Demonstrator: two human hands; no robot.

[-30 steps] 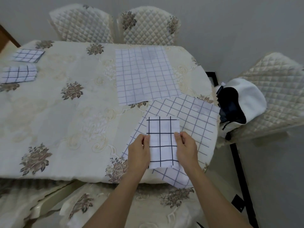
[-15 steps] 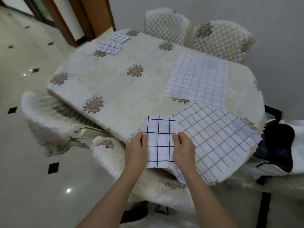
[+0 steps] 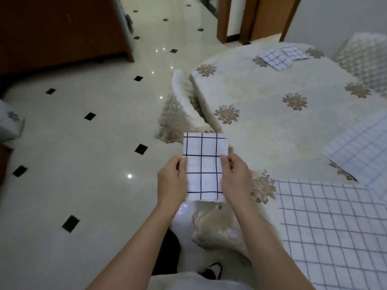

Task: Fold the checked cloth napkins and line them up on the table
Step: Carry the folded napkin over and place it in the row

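Both the left hand (image 3: 171,181) and right hand (image 3: 235,178) are pinching the sides of the folded napkin (image 3: 204,164), now carrying it off the table (image 3: 261,126). Finished napkins (image 3: 274,59) are lying at one o'clock.

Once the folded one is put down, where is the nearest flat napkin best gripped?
Take the flat napkin probably at the corner nearest the right hand, coming from the table's rim side with a thumb-and-finger pinch. It lies spread flat, so its middle offers no hold, while a corner should peel up easily.
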